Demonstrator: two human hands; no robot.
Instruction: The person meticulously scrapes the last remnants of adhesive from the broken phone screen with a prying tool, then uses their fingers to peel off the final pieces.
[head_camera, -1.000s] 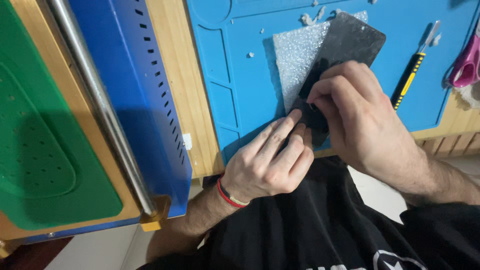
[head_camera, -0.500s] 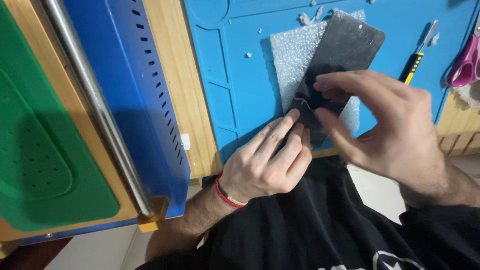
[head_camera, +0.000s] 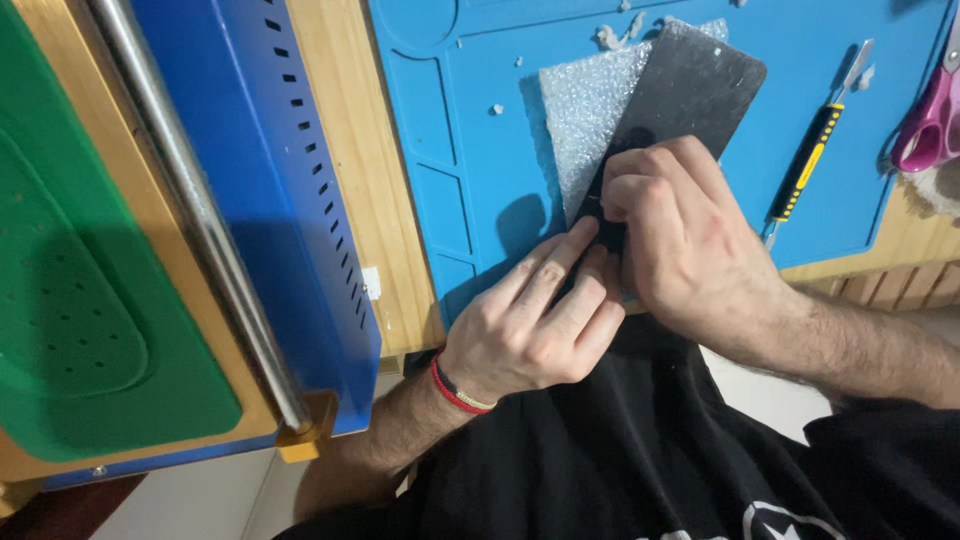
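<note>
A dark flat rectangular panel (head_camera: 690, 95) lies tilted on a sheet of bubble wrap (head_camera: 585, 120) on a blue work mat (head_camera: 480, 150). My left hand (head_camera: 535, 320), with a red band at the wrist, presses its fingers on the panel's near end. My right hand (head_camera: 670, 235) is curled over the same near end, fingertips pinched against the panel's left edge. The near part of the panel is hidden under both hands.
A black and yellow hand tool (head_camera: 810, 160) lies on the mat to the right. Pink scissors (head_camera: 930, 115) sit at the far right edge. A blue machine (head_camera: 290, 200) with a steel bar (head_camera: 190, 210) and a green pad (head_camera: 80, 290) stands to the left on the wooden bench (head_camera: 350, 180).
My right hand, lifted open above the panel half a second ago, has come back down and curled onto its near end. My left hand has stayed in place.
</note>
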